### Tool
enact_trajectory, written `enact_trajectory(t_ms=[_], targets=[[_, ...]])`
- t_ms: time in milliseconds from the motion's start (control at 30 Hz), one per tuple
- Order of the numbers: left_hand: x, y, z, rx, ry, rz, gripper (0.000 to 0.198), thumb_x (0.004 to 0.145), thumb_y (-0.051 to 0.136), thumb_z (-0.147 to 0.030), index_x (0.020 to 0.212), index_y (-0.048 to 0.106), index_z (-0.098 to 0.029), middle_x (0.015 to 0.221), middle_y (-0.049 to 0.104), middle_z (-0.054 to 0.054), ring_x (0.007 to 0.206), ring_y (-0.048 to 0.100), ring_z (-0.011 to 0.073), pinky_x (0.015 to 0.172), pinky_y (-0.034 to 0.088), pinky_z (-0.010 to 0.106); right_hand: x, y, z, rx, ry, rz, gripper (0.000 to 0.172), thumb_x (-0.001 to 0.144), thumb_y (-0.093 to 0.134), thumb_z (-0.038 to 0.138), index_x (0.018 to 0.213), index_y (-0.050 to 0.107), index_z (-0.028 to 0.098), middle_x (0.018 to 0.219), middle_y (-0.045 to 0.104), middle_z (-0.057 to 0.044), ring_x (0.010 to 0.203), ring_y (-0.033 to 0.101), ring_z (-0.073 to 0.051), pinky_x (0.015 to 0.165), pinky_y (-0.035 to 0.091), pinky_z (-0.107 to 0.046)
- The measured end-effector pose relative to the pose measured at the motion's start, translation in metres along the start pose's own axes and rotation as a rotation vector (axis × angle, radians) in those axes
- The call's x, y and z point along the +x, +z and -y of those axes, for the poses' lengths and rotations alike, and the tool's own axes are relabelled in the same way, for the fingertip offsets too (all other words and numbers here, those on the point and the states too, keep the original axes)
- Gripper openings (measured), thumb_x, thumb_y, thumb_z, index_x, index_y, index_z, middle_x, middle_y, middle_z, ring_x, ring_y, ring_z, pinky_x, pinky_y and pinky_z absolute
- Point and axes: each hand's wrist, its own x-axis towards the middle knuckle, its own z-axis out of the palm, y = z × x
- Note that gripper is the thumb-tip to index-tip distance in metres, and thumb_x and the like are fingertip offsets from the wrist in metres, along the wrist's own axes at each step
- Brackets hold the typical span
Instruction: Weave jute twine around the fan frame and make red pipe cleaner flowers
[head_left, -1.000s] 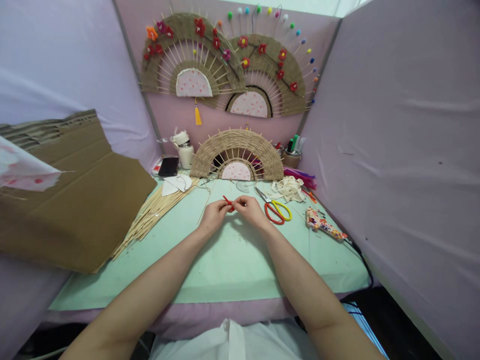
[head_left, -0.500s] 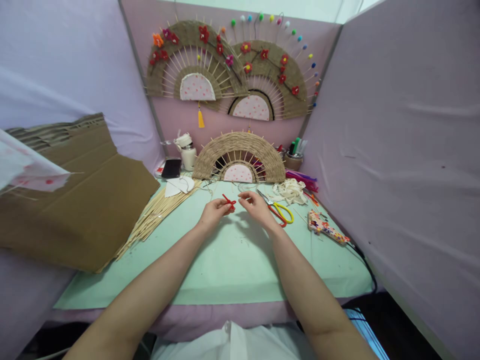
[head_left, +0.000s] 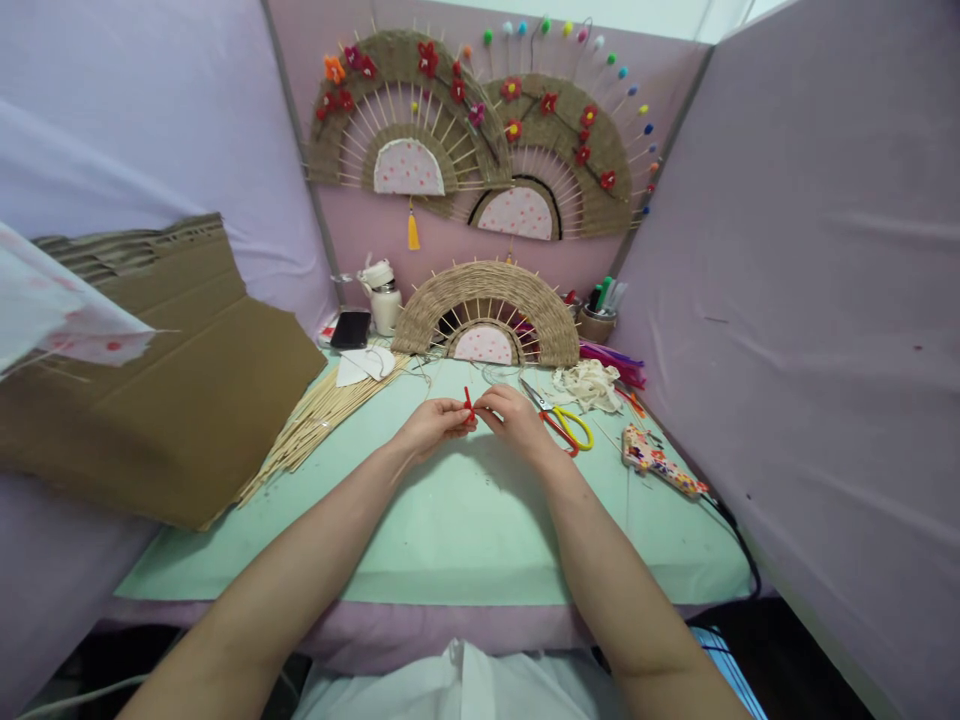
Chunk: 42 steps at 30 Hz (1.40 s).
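**Right hand [head_left: 519,416] back on the red pipe cleaner [head_left: 469,404]**

Half a second ago the right hand had drawn slightly away; now its fingertips meet the left hand [head_left: 429,427] again, and both pinch the small bent red pipe cleaner between them. It stands up from the fingertips, just above the green table [head_left: 465,530], in front of the woven fan [head_left: 487,300]. Yellow-handled scissors [head_left: 564,424] lie just beside the right hand, a patterned glue gun [head_left: 660,461] lies farther right, and a sheaf of bamboo sticks [head_left: 319,420] lies to the left.
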Motion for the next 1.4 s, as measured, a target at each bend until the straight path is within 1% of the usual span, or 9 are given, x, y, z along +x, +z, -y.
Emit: enact_trajectory(t_ms=[200,333,533,667,767,900,1000,1200,1400], targets=[[0.001,0.008,0.002,0.16,0.175,-0.113,0.029,0.059,0.074,-0.038,0.072,0.064,-0.014,0.067,0.068,0.005,0.066,0.063,0.0167,0.072,0.048,0.033,-0.001,0.002,0.003,0.045,0.125,-0.004,0.015,0.083,0.052,0.023,0.076,0.064,0.018,0.073,0.058,-0.004,0.072,0.05,-0.016,0.069,0.038,-0.028],[0.0,0.013,0.005,0.242,0.289,-0.18,0.023,0.064,0.069,-0.035,0.074,0.064,-0.015,0.067,0.068,0.004,0.067,0.062,0.017,0.072,0.048,0.032,0.0,0.003,0.008,0.205,0.336,-0.046,0.016,0.078,0.053,0.026,0.071,0.063,0.017,0.07,0.06,-0.002,0.065,0.05,-0.013,0.062,0.037,-0.025],[-0.009,0.019,0.008,0.521,0.428,-0.225,0.014,0.073,0.057,-0.027,0.077,0.066,-0.018,0.074,0.069,0.004,0.073,0.063,0.0174,0.072,0.044,0.029,0.0,0.007,0.006,0.438,0.647,0.006,0.015,0.068,0.054,0.027,0.064,0.06,0.014,0.058,0.056,0.001,0.053,0.044,-0.01,0.051,0.032,-0.022],[-0.009,0.021,0.013,0.614,0.432,-0.234,0.011,0.072,0.056,-0.023,0.073,0.067,-0.02,0.073,0.069,0.003,0.073,0.062,0.0174,0.074,0.044,0.029,-0.002,0.013,0.002,0.415,0.816,0.009,0.012,0.062,0.055,0.026,0.057,0.057,0.015,0.048,0.044,0.005,0.046,0.034,-0.008,0.045,0.025,-0.021],[-0.001,0.022,0.016,0.474,0.309,-0.26,0.007,0.067,0.061,-0.024,0.069,0.065,-0.018,0.07,0.069,0.004,0.069,0.062,0.0174,0.073,0.045,0.031,-0.002,0.014,0.0,0.422,0.898,0.01,0.015,0.062,0.056,0.029,0.058,0.059,0.015,0.048,0.047,0.004,0.045,0.035,-0.008,0.044,0.025,-0.021],[0.006,0.022,0.012,0.148,0.109,-0.277,0.017,0.062,0.067,-0.028,0.072,0.064,-0.014,0.07,0.068,0.007,0.069,0.064,0.0177,0.074,0.047,0.034,0.0,0.009,-0.006,0.515,0.91,-0.057,0.027,0.069,0.054,0.038,0.07,0.067,0.014,0.067,0.063,-0.003,0.049,0.042,-0.009,0.047,0.032,-0.022],[0.005,0.02,0.008,0.047,0.042,-0.262,0.02,0.061,0.069,-0.029,0.073,0.065,-0.013,0.073,0.069,0.009,0.074,0.065,0.018,0.077,0.047,0.033,0.001,0.005,-0.008,0.503,0.875,-0.095,0.03,0.071,0.052,0.039,0.076,0.069,0.015,0.072,0.065,-0.004,0.053,0.048,-0.01,0.051,0.036,-0.023],[0.002,0.019,0.008,0.001,0.041,-0.246,0.022,0.061,0.07,-0.03,0.073,0.066,-0.013,0.074,0.069,0.008,0.077,0.064,0.0177,0.079,0.047,0.033,0.0,0.015,-0.001,0.435,0.701,-0.045,0.02,0.069,0.057,0.033,0.073,0.065,0.015,0.067,0.064,-0.002,0.061,0.053,-0.012,0.056,0.04,-0.023],[0.006,0.027,0.014,0.027,0.078,-0.384,0.015,0.06,0.069,-0.027,0.063,0.061,-0.015,0.06,0.064,0.004,0.062,0.061,0.0146,0.068,0.049,0.03,-0.002,0.029,0.0,0.312,0.598,-0.087,0.01,0.068,0.054,0.024,0.067,0.06,0.017,0.061,0.059,0.001,0.059,0.051,-0.012,0.058,0.039,-0.023]])
